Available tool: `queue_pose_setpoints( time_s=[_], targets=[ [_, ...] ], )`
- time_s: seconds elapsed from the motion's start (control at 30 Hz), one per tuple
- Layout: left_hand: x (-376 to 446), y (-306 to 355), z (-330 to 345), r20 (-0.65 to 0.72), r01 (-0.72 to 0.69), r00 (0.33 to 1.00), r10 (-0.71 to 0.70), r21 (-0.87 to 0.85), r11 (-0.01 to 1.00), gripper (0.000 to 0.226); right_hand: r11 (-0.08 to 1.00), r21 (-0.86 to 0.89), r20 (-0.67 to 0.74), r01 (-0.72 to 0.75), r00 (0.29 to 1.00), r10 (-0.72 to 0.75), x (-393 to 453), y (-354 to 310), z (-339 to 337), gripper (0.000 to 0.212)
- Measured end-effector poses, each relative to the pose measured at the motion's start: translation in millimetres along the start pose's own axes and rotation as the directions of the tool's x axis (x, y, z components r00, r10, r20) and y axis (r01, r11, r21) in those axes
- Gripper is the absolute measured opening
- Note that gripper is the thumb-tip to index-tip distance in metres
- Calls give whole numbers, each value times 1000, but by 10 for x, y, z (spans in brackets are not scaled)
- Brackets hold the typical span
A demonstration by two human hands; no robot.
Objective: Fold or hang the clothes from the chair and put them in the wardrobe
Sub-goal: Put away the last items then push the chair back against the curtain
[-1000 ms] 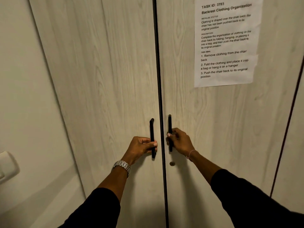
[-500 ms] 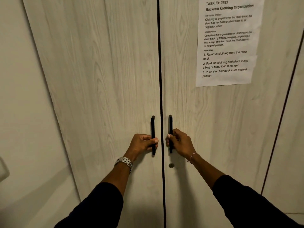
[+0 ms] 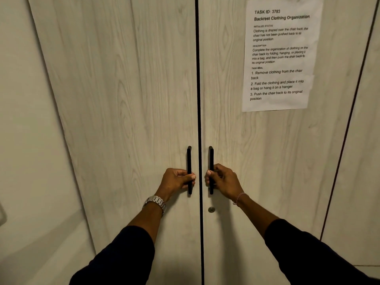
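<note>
Far left: plain pale wall (image 3: pixel 24 120), with a sliver of some white fixture (image 3: pixel 2 214) at the frame edge, too cropped to identify. Then the wardrobe (image 3: pixel 123 99), light wood-grain, both doors closed, dark seam straight down the middle. Left hand (image 3: pixel 176 179) is curled round the lower part of the left door handle (image 3: pixel 189 157), thumb across the front; metal watch (image 3: pixel 155 202) on that wrist. Right hand (image 3: pixel 223 181) is wrapped the same way round the right door handle (image 3: pixel 211 155), thin bracelet (image 3: pixel 239 197) on the wrist. Small round lock (image 3: pixel 211 209) sits just below the right handle. Step in hand looks like opening the wardrobe. To do it well: pull both handles evenly outward, swing each door to its own side, step back so the doors clear the body, and open wide enough to reach inside later. Printed task sheet (image 3: pixel 279 56) is stuck on the right door, up high. Further right another panel (image 3: pixel 362 161) past a dark seam. Clothes and chair not in view, so no telling where they lie; nothing folded or hung yet as far as seen. Dim, warm lighting.
</note>
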State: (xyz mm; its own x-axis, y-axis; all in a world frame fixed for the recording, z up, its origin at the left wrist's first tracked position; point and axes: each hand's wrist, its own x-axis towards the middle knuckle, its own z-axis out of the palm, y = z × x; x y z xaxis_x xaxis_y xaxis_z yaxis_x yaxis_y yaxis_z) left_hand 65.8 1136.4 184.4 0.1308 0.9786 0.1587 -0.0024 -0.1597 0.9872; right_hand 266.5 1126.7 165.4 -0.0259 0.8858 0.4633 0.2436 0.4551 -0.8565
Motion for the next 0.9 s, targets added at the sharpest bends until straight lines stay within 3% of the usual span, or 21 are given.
queue_pose_setpoints(
  time_s=[0.7,0.9],
  targets=[
    [379,-108,51,-27,-40,999,41,25,999,22,997,62,-13,56,998,-55,301,271,15,11],
    [385,-143,57,-39,-69,997,71,40,997,22,995,-12,-76,100,992,-101,302,367,61,15]
  ],
)
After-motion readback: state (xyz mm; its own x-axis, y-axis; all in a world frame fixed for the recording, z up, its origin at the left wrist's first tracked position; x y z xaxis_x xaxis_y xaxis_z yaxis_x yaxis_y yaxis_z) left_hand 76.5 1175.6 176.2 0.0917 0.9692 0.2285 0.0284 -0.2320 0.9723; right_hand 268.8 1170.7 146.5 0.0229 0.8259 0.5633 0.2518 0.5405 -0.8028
